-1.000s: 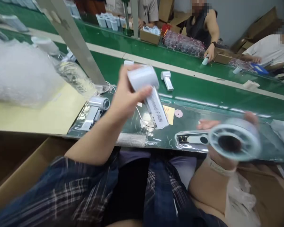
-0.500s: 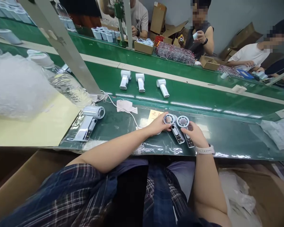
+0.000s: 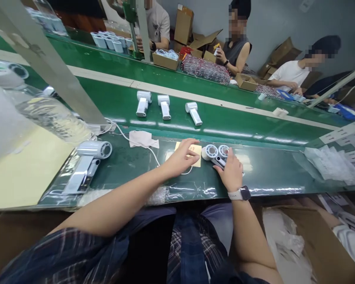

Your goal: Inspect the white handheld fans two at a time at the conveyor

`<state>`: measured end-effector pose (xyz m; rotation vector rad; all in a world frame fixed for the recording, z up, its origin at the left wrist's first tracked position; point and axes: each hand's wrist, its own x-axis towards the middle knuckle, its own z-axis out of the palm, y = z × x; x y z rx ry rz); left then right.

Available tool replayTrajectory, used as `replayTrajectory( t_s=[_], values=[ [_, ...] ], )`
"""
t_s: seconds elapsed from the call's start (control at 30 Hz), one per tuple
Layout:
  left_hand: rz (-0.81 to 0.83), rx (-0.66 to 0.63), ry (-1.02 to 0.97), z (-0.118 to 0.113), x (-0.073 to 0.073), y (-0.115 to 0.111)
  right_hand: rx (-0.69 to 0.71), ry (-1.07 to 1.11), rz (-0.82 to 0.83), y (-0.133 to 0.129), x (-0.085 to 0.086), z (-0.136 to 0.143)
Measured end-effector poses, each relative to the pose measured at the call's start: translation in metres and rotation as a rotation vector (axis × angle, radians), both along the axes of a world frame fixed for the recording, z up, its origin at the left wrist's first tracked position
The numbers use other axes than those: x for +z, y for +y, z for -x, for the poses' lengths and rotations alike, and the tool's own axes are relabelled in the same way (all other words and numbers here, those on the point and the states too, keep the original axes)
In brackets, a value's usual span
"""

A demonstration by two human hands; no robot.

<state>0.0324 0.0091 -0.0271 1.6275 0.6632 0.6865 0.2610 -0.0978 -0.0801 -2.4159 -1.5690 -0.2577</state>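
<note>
Two handheld fans lie side by side on the green work surface, heads facing up. The left fan (image 3: 211,151) shows its round grille and part of a dark, uncovered handle. Of the right fan (image 3: 224,150), mostly the grille shows; its handle is under my right hand (image 3: 232,171). That hand lies over the fans with thumb and fingers spread, touching them. My left hand (image 3: 183,157) is held open to the left of the fans, above a yellow note (image 3: 197,159), with nothing in it.
Another handheld fan (image 3: 90,157) rests at the left. Three white fans (image 3: 165,106) lie on the green belt ahead. A water bottle (image 3: 53,114), a metal post (image 3: 53,59), a white cable (image 3: 155,156) and plastic bags (image 3: 331,163) are nearby. Co-workers sit across the belt.
My left hand has let go of the left fan and moved left. My right hand has shifted over the fans with its fingers stretched out. The view has swung right.
</note>
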Motion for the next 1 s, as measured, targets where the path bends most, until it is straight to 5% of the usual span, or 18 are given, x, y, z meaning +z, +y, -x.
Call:
replayTrajectory(
  t_s=[0.1,0.17,0.23,0.3,0.4,0.5,0.7,1.0],
  values=[
    [-0.209,-0.1,-0.022,0.034,0.043,-0.005,-0.148,-0.035,0.015,-0.022,0.011,-0.064],
    [-0.299,-0.078,-0.036,0.045,0.055,0.003,-0.278,-0.153,-0.058,-0.036,0.027,-0.105],
    [-0.343,0.043,-0.014,0.043,0.047,0.018,-0.323,-0.22,-0.101,-0.04,0.043,-0.132],
    [-0.364,0.25,0.056,0.031,0.022,0.033,-0.316,-0.255,-0.12,-0.032,0.052,-0.14],
    [-0.439,0.206,0.206,0.01,-0.018,0.043,-0.254,-0.266,-0.111,-0.003,0.044,-0.117],
    [-0.573,0.071,0.259,0.001,-0.037,0.036,-0.037,-0.145,-0.03,0.041,0.023,-0.07],
    [-0.718,0.063,0.301,0.0,-0.037,0.035,0.211,0.184,-0.028,0.15,0.016,0.005],
    [-0.858,0.157,0.333,-0.006,-0.033,0.047,0.107,0.305,-0.017,0.292,0.023,0.06]
  ],
)
